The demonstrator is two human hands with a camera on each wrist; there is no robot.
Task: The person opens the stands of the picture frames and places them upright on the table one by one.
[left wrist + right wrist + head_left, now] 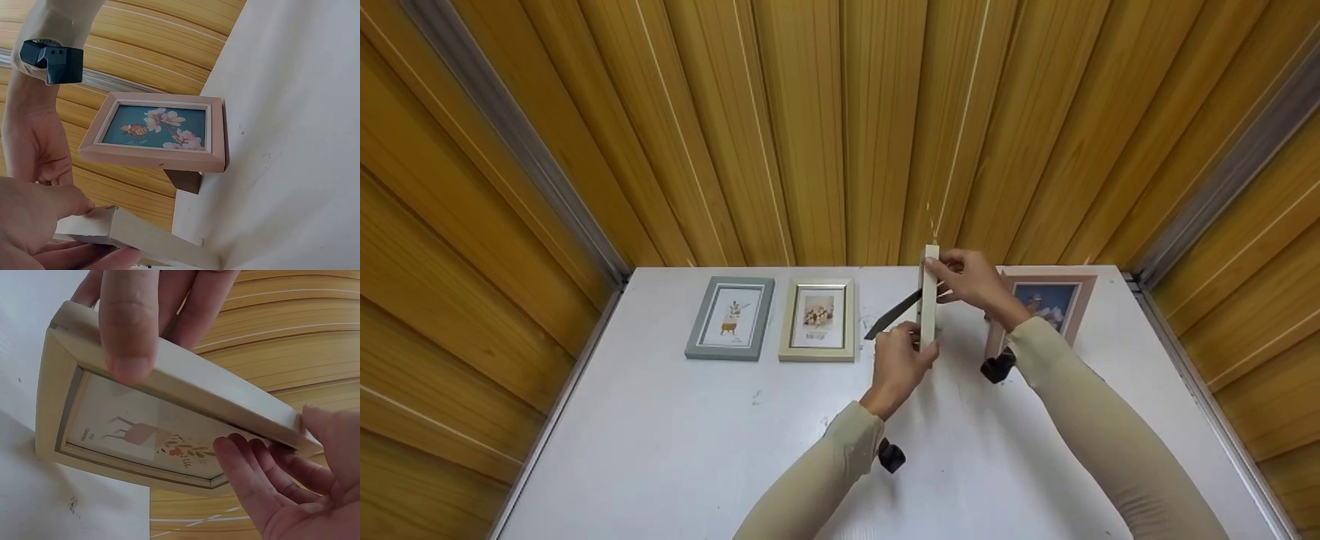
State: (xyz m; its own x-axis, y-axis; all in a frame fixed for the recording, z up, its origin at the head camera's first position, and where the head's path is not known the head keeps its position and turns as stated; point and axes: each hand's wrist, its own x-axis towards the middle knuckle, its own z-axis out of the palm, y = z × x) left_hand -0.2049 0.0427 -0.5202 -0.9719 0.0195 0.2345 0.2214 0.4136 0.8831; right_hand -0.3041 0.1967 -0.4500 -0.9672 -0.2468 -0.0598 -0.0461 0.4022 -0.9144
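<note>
A cream picture frame (930, 307) is held upright on its edge above the table, side-on in the head view. Its dark stand leg (894, 315) sticks out to the left. My left hand (896, 364) grips the frame's near end between thumb and fingers. At its far end, my right hand (975, 281) holds it, thumb on the edge. In the right wrist view, the glazed front of the frame (140, 433) shows a print with a pinkish vase and leaves. The left fingertips (233, 444) reach over that front.
On the white table (720, 442), a grey-blue picture frame (730, 319) and a pale gold one (817, 321) lie to the left. A pink picture frame (154, 129) with blossoms and a butterfly stands at the right, propped by its leg (185, 181). Wood-patterned panels (877, 135) enclose the table.
</note>
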